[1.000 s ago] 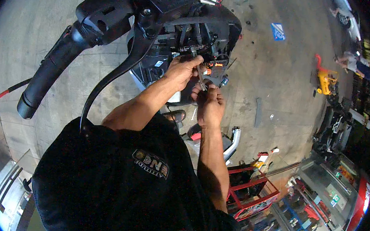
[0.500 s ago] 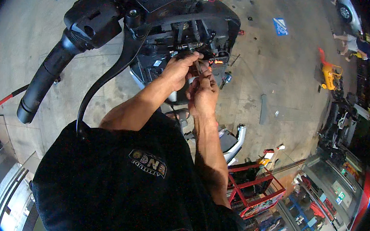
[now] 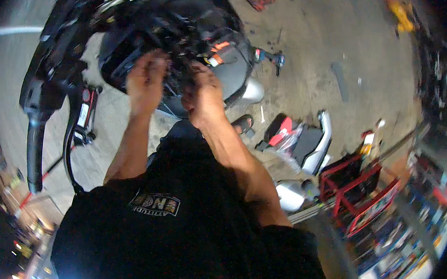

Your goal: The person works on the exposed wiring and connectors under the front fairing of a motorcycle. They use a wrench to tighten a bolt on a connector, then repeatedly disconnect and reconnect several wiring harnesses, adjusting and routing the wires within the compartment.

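Note:
A black scooter front [image 3: 203,11], its inner parts exposed, stands before me. My left hand [image 3: 147,81] is at the near left of the opening, its fingers smeared by motion. My right hand [image 3: 205,92] is a short way to the right, fingers curled in among dark parts; blur hides whether they hold anything. Orange-marked parts [image 3: 219,48] show just beyond my right hand. On the left, the black handlebar grip [image 3: 34,148] points toward me, with a curved black lever [image 3: 68,151] beside it.
A cordless power tool [image 3: 269,58] lies on the floor to the right. Nearer are red and grey body panels [image 3: 306,142] and a red-framed tool cart [image 3: 358,190]. A grey strip [image 3: 339,81] lies farther right, and a yellow machine [image 3: 401,17] stands at the far right.
My hands were close together around a small part; now they are apart, the left hand farther left. The whole view has swung, so the scooter sits more to the left.

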Tool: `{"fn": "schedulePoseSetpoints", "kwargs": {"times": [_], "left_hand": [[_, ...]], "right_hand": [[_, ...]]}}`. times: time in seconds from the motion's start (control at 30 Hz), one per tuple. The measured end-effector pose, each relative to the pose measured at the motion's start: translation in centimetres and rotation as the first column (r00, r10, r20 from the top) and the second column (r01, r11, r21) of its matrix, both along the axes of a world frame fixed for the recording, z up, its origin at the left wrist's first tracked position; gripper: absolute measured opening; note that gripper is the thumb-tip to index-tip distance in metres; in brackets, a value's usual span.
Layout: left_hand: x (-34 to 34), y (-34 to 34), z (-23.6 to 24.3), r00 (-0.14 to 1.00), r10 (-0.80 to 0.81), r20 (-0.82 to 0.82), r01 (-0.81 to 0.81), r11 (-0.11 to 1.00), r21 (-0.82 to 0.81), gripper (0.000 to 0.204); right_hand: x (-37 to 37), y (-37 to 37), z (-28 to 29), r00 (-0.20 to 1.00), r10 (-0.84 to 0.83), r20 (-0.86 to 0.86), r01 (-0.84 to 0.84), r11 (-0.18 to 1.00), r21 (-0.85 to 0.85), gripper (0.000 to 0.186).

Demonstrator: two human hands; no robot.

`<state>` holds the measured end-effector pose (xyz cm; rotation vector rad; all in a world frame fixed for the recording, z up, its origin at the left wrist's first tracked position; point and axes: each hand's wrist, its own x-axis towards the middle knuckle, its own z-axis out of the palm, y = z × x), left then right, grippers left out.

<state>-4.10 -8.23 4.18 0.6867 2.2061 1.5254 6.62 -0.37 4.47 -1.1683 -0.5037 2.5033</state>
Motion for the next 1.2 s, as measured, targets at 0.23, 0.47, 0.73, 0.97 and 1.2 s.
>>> {"fn": "schedulePoseSetpoints", "kwargs": {"times": [0.23,0.47,0.73,0.97,1.2], "left_hand": [[-2.8,2.8,-1.3,0.755,-0.266,-0.599,-0.034,0.897,-0.441,0.034],[-4.7,2.5,-3.5,0.630,-0.426,-0.649,-0.194,0.723,-0.663,0.052],[-11.2,-0.9,1.2,0.749,-0.328,-0.575,-0.221,0.696,-0.684,0.043],[-12.3,1.1,9.7,0.349,-0.927,0.139,-0.809,-0.373,-0.454,0.038],[-7.9,2.5,10.1,0.462,-0.884,-0.066,-0.743,-0.346,-0.573,0.038]], "right_hand": [[9.1,-4.0,-5.0,0.994,0.087,0.064,-0.102,0.951,0.292,0.032],[32.2,-3.4,-32.4,0.684,-0.202,0.701,-0.102,0.925,0.366,0.028],[47.0,1.9,-67.4,0.114,0.149,0.982,-0.453,0.888,-0.082,0.033],[47.5,9.1,-81.7,-0.064,-0.180,0.982,-0.414,0.900,0.138,0.040],[43.9,5.5,-84.4,-0.021,-0.120,0.993,-0.724,0.686,0.068,0.033]]}}
